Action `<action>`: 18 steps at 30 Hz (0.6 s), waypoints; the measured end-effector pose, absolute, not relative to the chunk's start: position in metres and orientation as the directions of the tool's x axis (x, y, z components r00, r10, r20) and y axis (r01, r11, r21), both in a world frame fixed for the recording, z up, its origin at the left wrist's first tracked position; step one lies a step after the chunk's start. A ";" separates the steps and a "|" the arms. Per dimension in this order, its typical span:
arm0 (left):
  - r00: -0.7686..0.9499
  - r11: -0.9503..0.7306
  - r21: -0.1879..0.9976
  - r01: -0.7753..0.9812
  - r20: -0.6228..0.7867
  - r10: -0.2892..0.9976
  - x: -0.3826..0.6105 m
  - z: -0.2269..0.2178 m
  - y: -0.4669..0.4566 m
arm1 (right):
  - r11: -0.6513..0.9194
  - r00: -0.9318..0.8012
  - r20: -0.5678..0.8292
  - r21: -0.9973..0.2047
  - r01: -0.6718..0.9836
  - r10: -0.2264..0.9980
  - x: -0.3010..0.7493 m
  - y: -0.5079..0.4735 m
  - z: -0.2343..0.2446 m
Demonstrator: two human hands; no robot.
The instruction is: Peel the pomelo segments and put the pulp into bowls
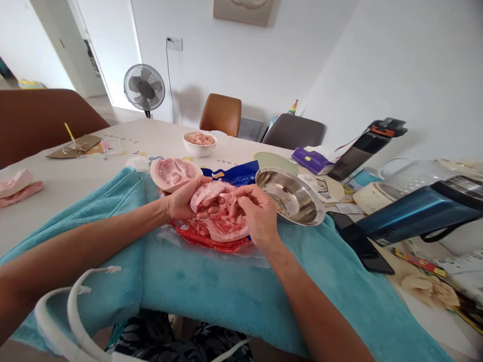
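Observation:
My left hand [183, 201] cups a pink pomelo segment [209, 194] from the left, fingers wrapped round it. My right hand [255, 211] pinches at the same segment's skin from the right. Both hands hover over a red plastic bag [211, 242] with more pink pomelo pieces [226, 229] on it. A halved pomelo rind [173, 174], pink inside, lies just behind my left hand. An empty steel bowl [290, 195] is tilted right beside my right hand.
A teal towel [211, 286] covers the table's near edge. A white bowl of peeled flesh [199, 143] stands further back. Peel scraps [17, 186] lie far left. A blue appliance [415, 213], black phone [364, 247] and clutter crowd the right. Chairs and a fan [144, 89] stand behind.

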State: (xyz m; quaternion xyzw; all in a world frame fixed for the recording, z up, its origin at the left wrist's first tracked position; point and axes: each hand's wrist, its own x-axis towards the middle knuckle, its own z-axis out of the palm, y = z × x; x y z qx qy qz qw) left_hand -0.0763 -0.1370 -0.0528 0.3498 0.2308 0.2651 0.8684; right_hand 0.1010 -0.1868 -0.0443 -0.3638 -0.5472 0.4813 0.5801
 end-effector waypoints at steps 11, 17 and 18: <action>0.697 0.612 0.735 -0.293 -0.274 0.662 -0.072 -0.053 -0.145 | 0.632 -0.189 0.623 -0.639 0.438 0.759 0.100 -0.190 -0.053; 0.642 0.562 0.765 -0.316 -0.263 0.720 -0.068 -0.056 -0.151 | 0.648 -0.163 0.678 -0.560 0.517 0.716 0.104 -0.186 -0.055; 0.632 0.542 0.771 -0.335 -0.243 0.736 -0.067 -0.056 -0.152 | 0.645 -0.175 0.669 -0.560 0.521 0.722 0.104 -0.186 -0.055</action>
